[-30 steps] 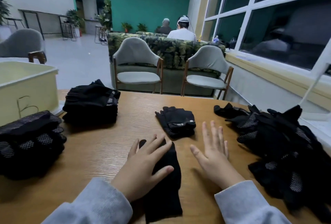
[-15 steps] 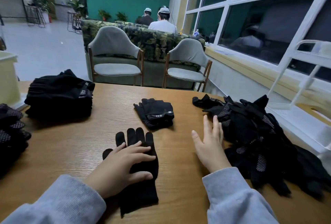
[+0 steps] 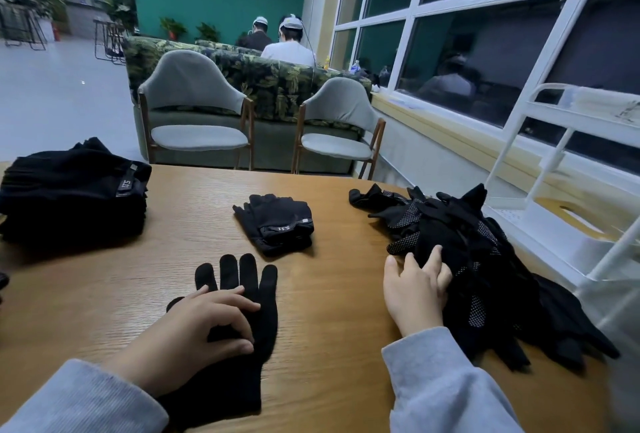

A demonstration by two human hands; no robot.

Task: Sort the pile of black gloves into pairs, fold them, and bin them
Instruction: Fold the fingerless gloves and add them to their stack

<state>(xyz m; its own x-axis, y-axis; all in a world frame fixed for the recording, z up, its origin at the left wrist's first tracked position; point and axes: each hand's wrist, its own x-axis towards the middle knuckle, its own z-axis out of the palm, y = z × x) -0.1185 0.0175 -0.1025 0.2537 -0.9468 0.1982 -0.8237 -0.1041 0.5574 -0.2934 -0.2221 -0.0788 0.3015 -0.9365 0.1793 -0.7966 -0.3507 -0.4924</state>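
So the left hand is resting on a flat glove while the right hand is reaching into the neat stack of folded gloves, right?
Not quite. The head view shows the right hand reaching into the loose pile of unsorted gloves, not a neat stack. The left hand does rest on the flat glove.

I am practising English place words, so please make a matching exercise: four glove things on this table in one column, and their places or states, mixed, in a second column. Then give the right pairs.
Things
1. flat knit glove
2. folded pair
3. tall stack of gloves
4. loose pile of gloves

Places or states
A. far left of the table
B. under the left hand
C. at the right edge, touched by the right hand
D. alone in the middle, touched by no hand

Pairs: 1-B, 2-D, 3-A, 4-C
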